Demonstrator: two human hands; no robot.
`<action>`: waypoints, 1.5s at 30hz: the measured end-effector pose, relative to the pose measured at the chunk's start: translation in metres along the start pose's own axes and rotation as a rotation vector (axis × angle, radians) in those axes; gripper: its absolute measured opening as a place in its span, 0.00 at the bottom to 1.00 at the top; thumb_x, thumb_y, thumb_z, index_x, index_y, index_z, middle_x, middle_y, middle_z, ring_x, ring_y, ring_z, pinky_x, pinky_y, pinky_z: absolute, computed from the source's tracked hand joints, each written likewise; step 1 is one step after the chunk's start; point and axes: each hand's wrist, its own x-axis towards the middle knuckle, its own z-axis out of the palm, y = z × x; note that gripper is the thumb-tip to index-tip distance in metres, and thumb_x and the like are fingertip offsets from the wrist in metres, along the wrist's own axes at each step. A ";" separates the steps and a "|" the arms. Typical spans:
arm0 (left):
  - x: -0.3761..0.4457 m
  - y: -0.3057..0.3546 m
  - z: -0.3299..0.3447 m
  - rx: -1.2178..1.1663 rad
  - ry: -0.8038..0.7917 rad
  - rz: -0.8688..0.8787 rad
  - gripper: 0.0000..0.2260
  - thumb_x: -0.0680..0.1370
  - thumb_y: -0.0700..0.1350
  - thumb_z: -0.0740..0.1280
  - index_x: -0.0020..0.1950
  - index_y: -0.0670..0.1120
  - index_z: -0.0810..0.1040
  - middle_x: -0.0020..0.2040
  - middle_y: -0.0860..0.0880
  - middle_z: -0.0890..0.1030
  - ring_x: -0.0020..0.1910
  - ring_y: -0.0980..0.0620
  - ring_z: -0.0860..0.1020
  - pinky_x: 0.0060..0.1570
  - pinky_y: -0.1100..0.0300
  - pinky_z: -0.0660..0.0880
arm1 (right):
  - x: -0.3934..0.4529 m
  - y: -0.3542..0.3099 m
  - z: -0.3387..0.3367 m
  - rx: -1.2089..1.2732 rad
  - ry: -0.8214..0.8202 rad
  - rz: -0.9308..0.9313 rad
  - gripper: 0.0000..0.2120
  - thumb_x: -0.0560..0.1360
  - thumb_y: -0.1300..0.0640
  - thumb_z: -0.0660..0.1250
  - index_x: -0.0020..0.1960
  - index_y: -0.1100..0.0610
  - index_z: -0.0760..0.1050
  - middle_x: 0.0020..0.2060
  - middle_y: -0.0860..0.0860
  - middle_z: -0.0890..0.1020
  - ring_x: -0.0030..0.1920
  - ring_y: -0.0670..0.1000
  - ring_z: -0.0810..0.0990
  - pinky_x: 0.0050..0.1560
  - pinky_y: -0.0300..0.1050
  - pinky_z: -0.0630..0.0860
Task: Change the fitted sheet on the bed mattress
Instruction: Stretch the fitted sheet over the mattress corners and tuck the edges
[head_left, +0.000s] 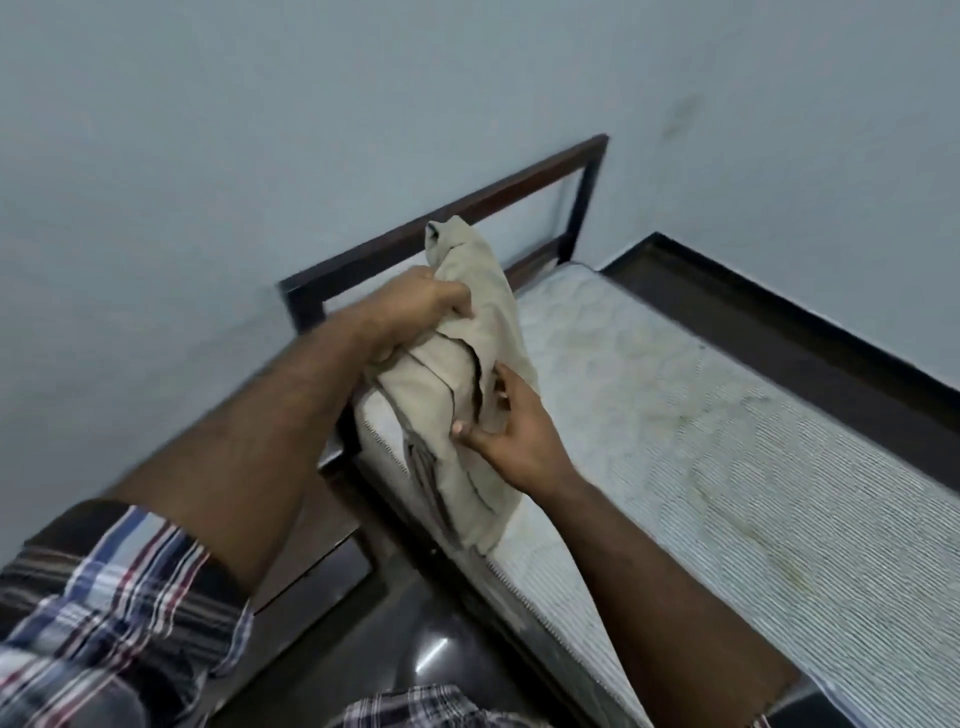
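A folded beige fitted sheet (467, 395) is held upright above the near edge of the bare mattress (701, 447), its lower end resting on the mattress edge. My left hand (415, 312) grips the upper part of the bundle from the left. Lower down on its right side, my right hand (514, 431) pinches a fold, thumb on the front and fingers tucked into the layers. The mattress is white and quilted, with yellowish stains, and has no sheet on it.
A dark wooden bed frame with an open headboard (452, 218) stands against the pale blue wall (260, 130). A dark skirting band (779, 322) runs along the far side of the bed. Dark glossy floor (431, 649) lies below the near side.
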 end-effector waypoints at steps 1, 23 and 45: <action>0.012 0.017 0.021 -0.018 -0.024 0.007 0.26 0.58 0.54 0.72 0.54 0.44 0.82 0.48 0.42 0.85 0.49 0.39 0.84 0.53 0.41 0.80 | 0.000 0.005 -0.024 0.013 0.049 -0.004 0.52 0.65 0.37 0.77 0.81 0.49 0.55 0.76 0.46 0.65 0.73 0.48 0.67 0.73 0.52 0.67; 0.245 0.100 0.258 -0.390 -0.564 0.171 0.07 0.81 0.40 0.67 0.55 0.41 0.82 0.48 0.44 0.86 0.49 0.46 0.82 0.50 0.55 0.81 | 0.046 0.124 -0.293 0.727 1.333 0.351 0.13 0.74 0.70 0.61 0.40 0.55 0.77 0.35 0.53 0.78 0.35 0.49 0.74 0.34 0.41 0.71; 0.183 0.204 0.396 -0.531 -0.481 -0.132 0.08 0.81 0.40 0.66 0.51 0.37 0.83 0.48 0.39 0.85 0.47 0.42 0.85 0.43 0.48 0.83 | 0.044 0.130 -0.283 0.164 0.496 0.506 0.29 0.69 0.36 0.75 0.62 0.52 0.74 0.51 0.42 0.80 0.52 0.44 0.79 0.49 0.40 0.74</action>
